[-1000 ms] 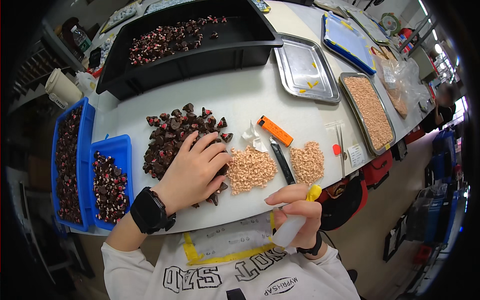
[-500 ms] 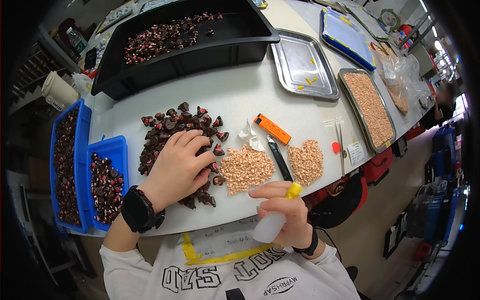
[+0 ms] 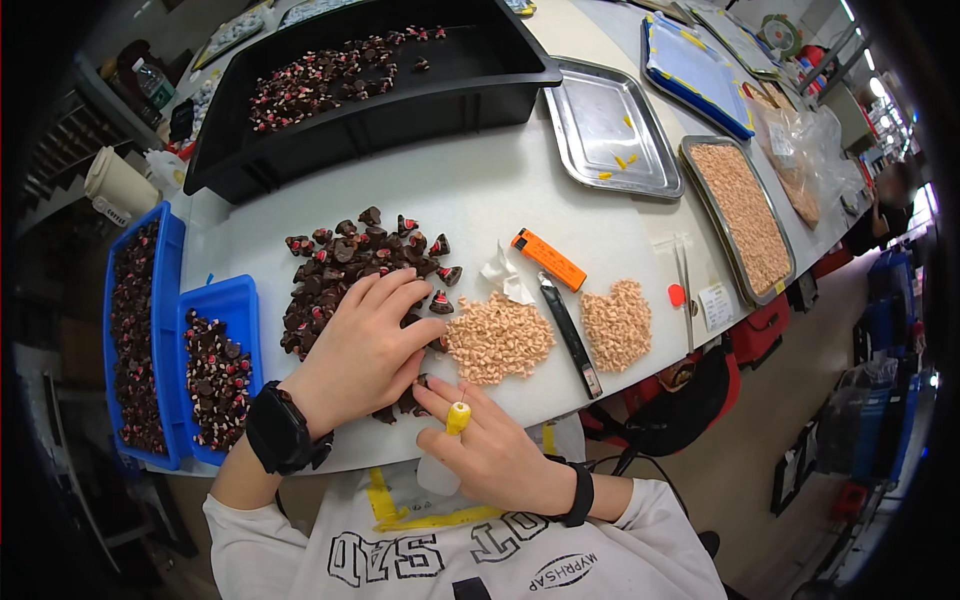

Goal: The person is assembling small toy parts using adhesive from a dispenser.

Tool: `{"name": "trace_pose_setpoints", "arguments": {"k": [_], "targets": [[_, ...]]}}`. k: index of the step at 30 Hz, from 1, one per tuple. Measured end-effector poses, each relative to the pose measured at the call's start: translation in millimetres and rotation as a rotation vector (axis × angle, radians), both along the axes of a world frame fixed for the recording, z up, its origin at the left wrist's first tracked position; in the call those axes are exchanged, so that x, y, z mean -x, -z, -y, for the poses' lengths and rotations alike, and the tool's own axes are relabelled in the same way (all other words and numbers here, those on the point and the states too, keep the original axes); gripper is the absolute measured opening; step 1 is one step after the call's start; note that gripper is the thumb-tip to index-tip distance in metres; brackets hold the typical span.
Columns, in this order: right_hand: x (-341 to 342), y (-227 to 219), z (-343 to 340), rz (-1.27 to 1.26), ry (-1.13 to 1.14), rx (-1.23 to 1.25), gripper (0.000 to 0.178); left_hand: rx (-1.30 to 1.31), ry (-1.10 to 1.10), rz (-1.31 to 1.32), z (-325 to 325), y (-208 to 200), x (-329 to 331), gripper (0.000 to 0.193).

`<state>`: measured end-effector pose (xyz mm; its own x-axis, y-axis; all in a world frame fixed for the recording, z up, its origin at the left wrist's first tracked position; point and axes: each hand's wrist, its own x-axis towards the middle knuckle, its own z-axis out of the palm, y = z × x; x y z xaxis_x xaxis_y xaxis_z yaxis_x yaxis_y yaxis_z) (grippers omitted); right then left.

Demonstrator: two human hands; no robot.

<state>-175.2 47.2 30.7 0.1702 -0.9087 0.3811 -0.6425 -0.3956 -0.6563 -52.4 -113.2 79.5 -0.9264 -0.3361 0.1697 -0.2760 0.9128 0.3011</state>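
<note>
A pile of small dark brown pieces with red-pink spots lies on the white board. My left hand, with a black watch on its wrist, rests over the pile's near right side, fingers stretched out and thumb apart from the index finger. A small translucent squeeze bottle with a yellow tip is in my right hand. Its fingertips meet a dark piece beside my left thumb. Just right of my hands are two heaps of small beige pieces, one larger and one smaller.
Two blue bins of dark pieces stand at the left, a large black tray behind. An orange lighter-shaped object, a black cutter and tweezers lie rightward. Farther right are a metal tray and a tray of beige pieces.
My right hand has moved left with the squeeze bottle, from near the beige heaps to beside my left thumb. The cutter's near end now shows. My left index finger has shifted slightly right.
</note>
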Motion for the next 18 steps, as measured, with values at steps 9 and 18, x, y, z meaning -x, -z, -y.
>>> {"name": "trace_pose_setpoints", "arguments": {"k": [9, 18], "targets": [[6, 3, -4, 0.037, -0.079, -0.003, 0.033, 0.009, 0.021, 0.032, 4, 6, 1, 0.021], [11, 2, -7, 0.053, -0.07, 0.069, 0.037, 0.06, 0.009, 0.032, 1, 5, 4, 0.019]]}}
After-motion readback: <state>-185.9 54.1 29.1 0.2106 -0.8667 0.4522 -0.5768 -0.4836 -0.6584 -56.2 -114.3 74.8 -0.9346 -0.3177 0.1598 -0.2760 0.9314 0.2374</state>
